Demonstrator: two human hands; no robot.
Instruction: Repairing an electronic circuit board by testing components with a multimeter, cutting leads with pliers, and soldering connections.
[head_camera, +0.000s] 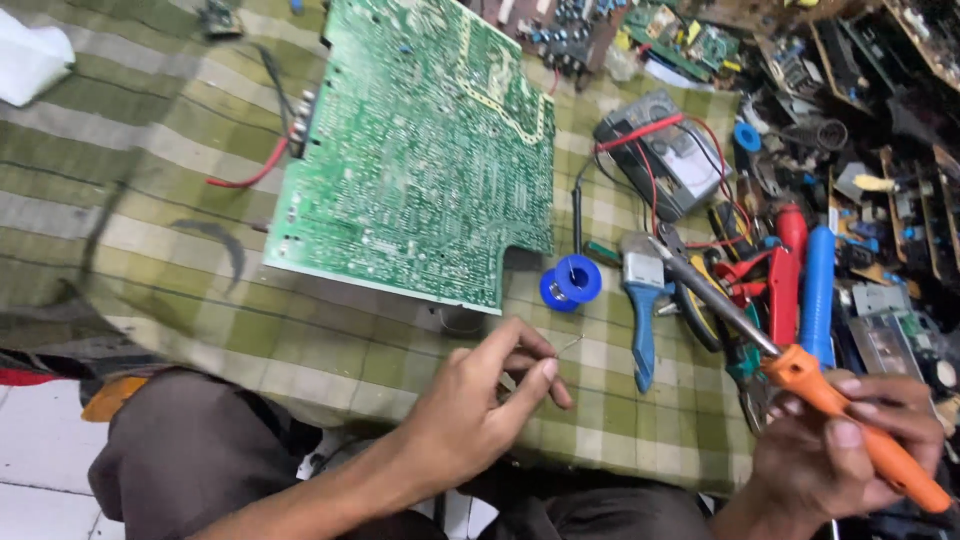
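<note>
- Left hand (478, 400): fingers pinched narrow on a thin strand of silvery solder wire (566, 345), hovering over the green-and-cream checked cloth (250, 330).
- Right hand (850, 445): wrapped around the orange plastic handle of a soldering iron (800, 375), metal shaft slanting up and left, tip over the blue-handled tools.
- Large green printed circuit board (420, 150), solder side up: lying ahead and to the left of both hands, long axis running away from the body, near edge just beyond the left knuckles.
- Nearer to the board: left hand; iron well apart, off to the right.
- Blue solder spool (571, 283): between board corner and iron.
</note>
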